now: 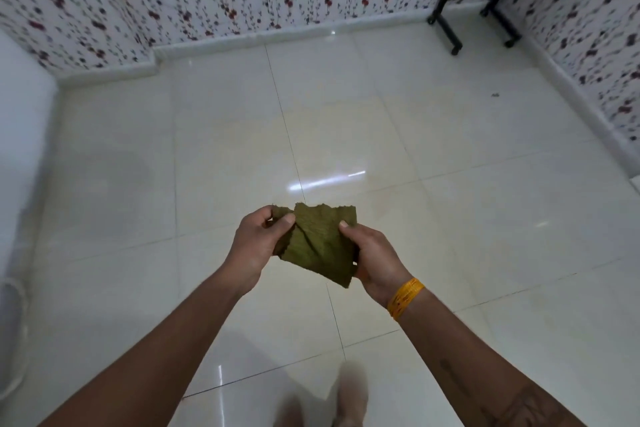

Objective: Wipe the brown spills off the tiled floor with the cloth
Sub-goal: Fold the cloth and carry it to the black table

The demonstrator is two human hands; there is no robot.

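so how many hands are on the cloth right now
2. The left hand pinches the left edge of the olive-green cloth, and the right hand, the one with the yellow wristband, grips its right side. The cloth is held in the air above the tiled floor.

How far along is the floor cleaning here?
No wiping shows yet. Both the left hand and right hand hold the olive-green cloth up off the tiled floor. Faint brownish smears ahead and a dark speck remain.
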